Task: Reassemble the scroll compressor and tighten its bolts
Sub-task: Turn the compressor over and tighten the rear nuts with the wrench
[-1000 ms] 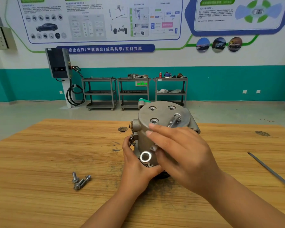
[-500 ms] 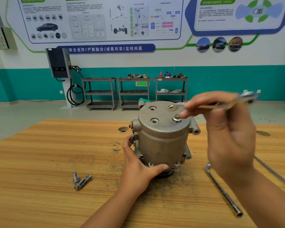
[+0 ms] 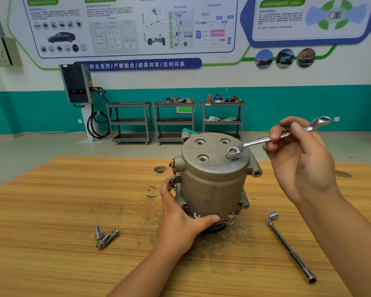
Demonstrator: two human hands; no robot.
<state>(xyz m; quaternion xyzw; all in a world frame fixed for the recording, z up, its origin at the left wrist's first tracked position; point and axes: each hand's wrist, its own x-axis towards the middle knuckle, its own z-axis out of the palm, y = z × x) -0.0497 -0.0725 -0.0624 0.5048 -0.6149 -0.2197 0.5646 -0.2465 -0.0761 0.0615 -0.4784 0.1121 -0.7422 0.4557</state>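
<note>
The grey metal scroll compressor (image 3: 212,181) stands upright in the middle of the wooden table (image 3: 51,211). My left hand (image 3: 180,219) grips its lower left side, thumb across the base flange. My right hand (image 3: 298,155) holds a shiny ring spanner (image 3: 266,139) by its shaft. The spanner's ring end sits over a bolt (image 3: 232,152) at the right of the top cover. Three other bolt holes in the cover stand without bolts.
Three loose bolts (image 3: 105,237) lie on the table to the left of the compressor. An L-shaped socket wrench (image 3: 289,247) lies to the right. Shelving carts (image 3: 174,122) and a wall charger (image 3: 77,84) stand far behind the table.
My right hand has lifted off the compressor's front, swung right and brought the spanner's ring end down onto the top bolt. The L-shaped wrench it hid now shows. My left hand has stayed put.
</note>
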